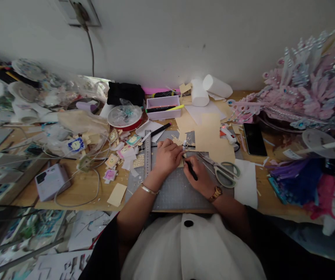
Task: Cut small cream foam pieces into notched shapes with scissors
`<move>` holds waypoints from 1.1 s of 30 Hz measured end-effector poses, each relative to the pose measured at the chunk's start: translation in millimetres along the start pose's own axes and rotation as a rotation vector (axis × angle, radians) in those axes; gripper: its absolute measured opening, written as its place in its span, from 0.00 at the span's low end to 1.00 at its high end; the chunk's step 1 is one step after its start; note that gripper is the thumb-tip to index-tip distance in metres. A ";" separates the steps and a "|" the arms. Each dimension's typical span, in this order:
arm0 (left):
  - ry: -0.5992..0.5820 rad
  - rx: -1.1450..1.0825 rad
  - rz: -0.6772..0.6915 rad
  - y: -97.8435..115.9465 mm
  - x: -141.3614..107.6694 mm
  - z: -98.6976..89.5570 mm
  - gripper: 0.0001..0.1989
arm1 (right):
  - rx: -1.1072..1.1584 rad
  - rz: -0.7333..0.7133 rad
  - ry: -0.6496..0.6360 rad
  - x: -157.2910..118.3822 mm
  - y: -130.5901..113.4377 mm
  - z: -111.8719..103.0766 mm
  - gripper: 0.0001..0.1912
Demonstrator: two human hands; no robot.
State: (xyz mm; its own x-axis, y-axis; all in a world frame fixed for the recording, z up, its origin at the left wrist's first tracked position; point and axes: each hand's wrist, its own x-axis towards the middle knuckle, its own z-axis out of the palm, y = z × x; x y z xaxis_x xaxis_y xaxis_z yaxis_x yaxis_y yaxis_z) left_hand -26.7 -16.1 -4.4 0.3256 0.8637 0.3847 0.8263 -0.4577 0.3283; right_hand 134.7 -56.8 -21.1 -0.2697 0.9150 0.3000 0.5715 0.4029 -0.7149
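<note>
My right hand (200,175) is closed round a slim black pen (191,171), its back end pointing down toward me. Close beside it, my left hand (169,156) has its fingers bent and pressed together over the grey cutting mat (173,192). What those fingers hold is hidden. A small white-tipped item (184,144) stands out just beyond the fingertips of both hands. To the left of my left hand lies a steel ruler (148,155). Scissors with pale green handles (225,175) rest right of my right hand.
Cream card sheets (212,132) lie behind the hands. Small drawn cards (111,160) are scattered at left, near a plate of beads (125,116). A lilac pen box (163,112) stands at the back. At right are a phone (255,139) and pink crowns (310,89).
</note>
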 end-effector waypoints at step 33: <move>0.023 -0.002 0.007 -0.9 0.4 1.4 0.12 | 0.051 0.065 0.042 0.5 3.5 1.8 0.02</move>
State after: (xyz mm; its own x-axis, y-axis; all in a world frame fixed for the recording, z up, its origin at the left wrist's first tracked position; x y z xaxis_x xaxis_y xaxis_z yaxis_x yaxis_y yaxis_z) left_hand -26.7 -15.1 -5.7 0.3201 0.8555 0.4070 0.8232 -0.4638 0.3274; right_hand 135.2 -55.0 -24.7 -0.1998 0.9398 0.2771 0.5468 0.3416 -0.7644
